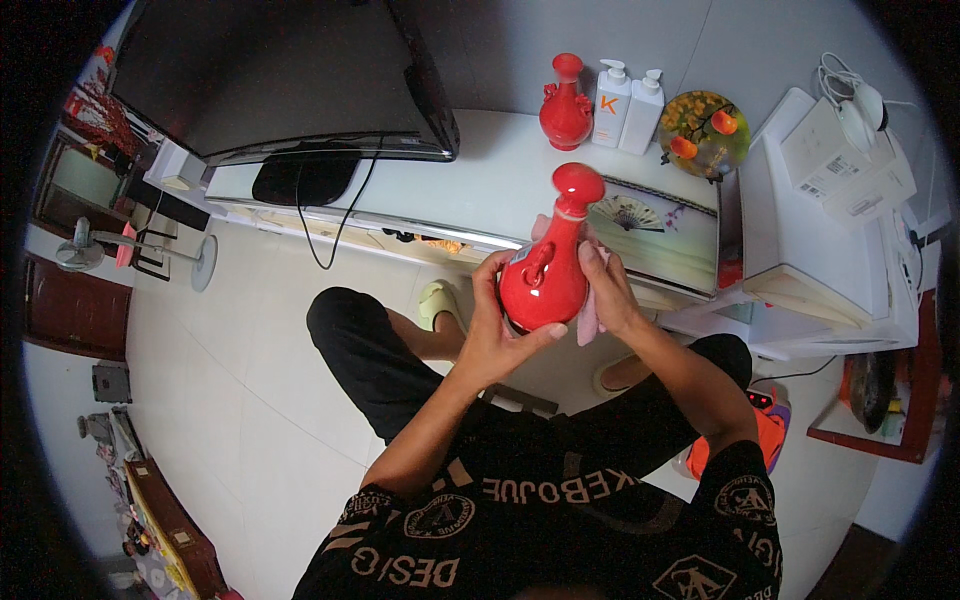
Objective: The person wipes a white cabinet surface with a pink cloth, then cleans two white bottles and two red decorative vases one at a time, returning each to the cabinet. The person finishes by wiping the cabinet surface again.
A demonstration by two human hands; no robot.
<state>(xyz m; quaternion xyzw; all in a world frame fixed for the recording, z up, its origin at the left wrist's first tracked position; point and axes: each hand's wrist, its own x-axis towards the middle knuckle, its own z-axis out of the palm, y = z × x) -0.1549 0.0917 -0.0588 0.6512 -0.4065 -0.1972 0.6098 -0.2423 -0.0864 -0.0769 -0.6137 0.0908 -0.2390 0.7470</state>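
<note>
A glossy red ceramic vase (546,289) with a long neck and a small side handle is held up, slightly tilted, in front of the low white cabinet. My left hand (499,330) cups its rounded body from the left and below, the thumb across the base. On the other side my right hand (609,289) presses a pink cloth (589,319) against the vase; part of the cloth shows behind the neck. A second red vase (565,116) of similar shape stands upright on the cabinet, beside two white pump bottles (609,109).
The white cabinet (480,180) carries a television (285,75), a decorative plate (705,135) on a stand and a fan-patterned panel (652,232). A black cable loops over its front edge. White boxes (832,165) stand at the right. A fan (142,247) is at the left.
</note>
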